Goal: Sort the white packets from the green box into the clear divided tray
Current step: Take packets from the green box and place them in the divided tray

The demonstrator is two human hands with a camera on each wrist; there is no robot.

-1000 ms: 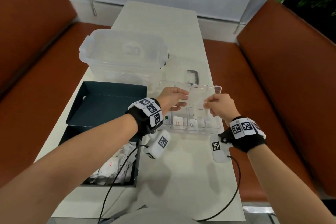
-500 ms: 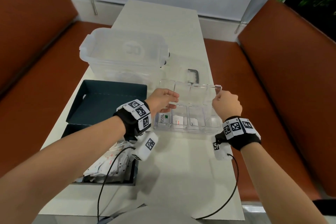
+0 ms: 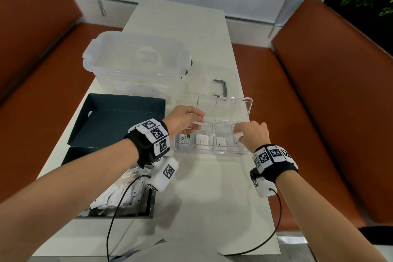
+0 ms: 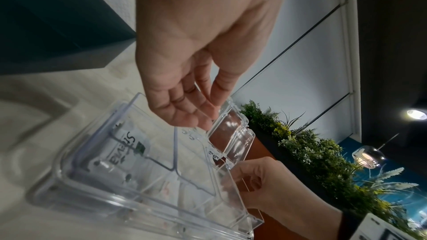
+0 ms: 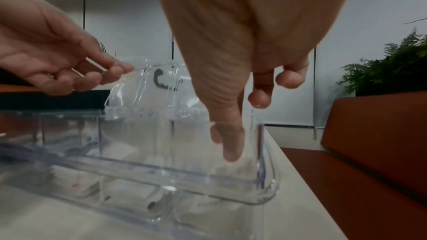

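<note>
The clear divided tray [image 3: 212, 151] lies on the white table with its hinged lids tilted up at the back. White packets lie in its compartments, a Stevia one [image 3: 184, 138] at the left. My left hand [image 3: 196, 122] pinches the leftmost lid flap [image 4: 203, 103] between thumb and fingers. My right hand [image 3: 241, 136] hovers over the rightmost compartment, its thumb [image 5: 228, 143] reaching down inside and its fingers [image 5: 289, 78] curled, with nothing seen in it. The dark green box [image 3: 151, 204] at the near left holds a heap of white packets [image 3: 119, 193].
The box's dark lid [image 3: 119, 119] lies open behind it. A large clear lidded bin [image 3: 136, 59] stands further back, and a small black handle [image 3: 221, 87] lies behind the tray. Orange-brown benches [image 3: 319, 112] flank the table. Wrist cables trail over the near edge.
My right hand has come down from the raised lid's right edge to the rightmost compartment. My left hand has stayed at the left lid, shifting slightly towards me.
</note>
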